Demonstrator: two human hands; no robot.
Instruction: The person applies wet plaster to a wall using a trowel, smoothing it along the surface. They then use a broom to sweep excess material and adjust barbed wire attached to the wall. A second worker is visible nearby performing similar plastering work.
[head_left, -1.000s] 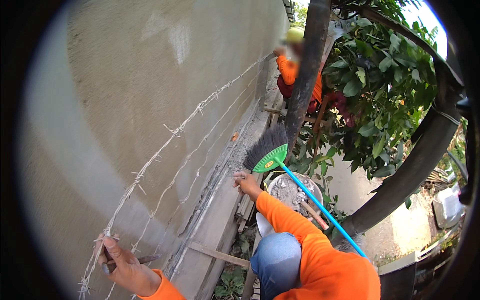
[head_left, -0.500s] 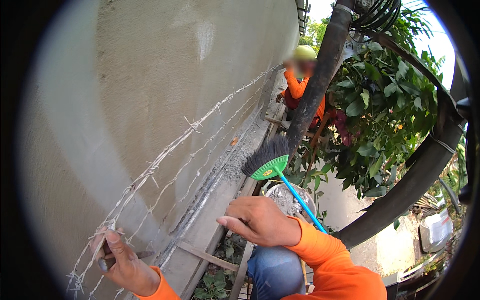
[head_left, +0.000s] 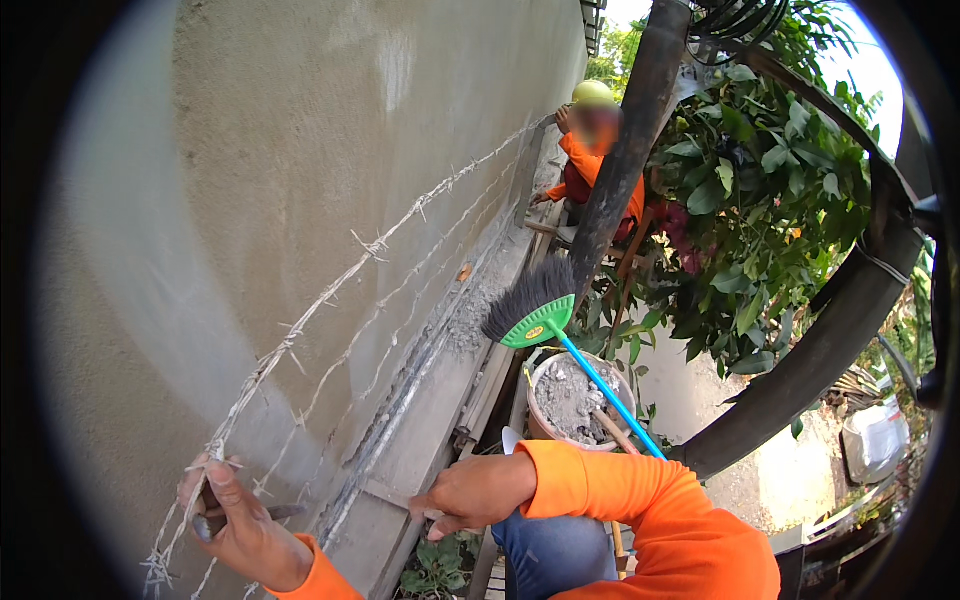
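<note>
My left hand (head_left: 240, 530) grips the twisted barbed wire (head_left: 307, 330) at the lower left, with a short dark metal tool (head_left: 280, 511) also in its fingers; the tool's full shape is hidden. My right hand (head_left: 470, 495) is low in the middle, fingers loosely bent and apart beside a wooden batten (head_left: 385, 494) across the concrete ledge (head_left: 405, 450); whether it touches the batten is unclear. Above it, a broom (head_left: 530, 320) with dark bristles, green head and blue handle lies slanted over a bucket of grey rubble (head_left: 570, 395) with a wooden-handled tool in it.
A plastered wall (head_left: 260, 150) runs along the left. A co-worker (head_left: 585, 165) in orange and a yellow helmet crouches at the far end, hand by the wire. A dark post (head_left: 630, 150), curved pipe (head_left: 770, 400), leafy branches (head_left: 750, 240) and my bent knee (head_left: 555, 560) are at the right.
My right hand has come back from near the broom head, then moved lower and leftward toward the batten. My left hand stays on the wire. The co-worker's lower hand has shifted slightly.
</note>
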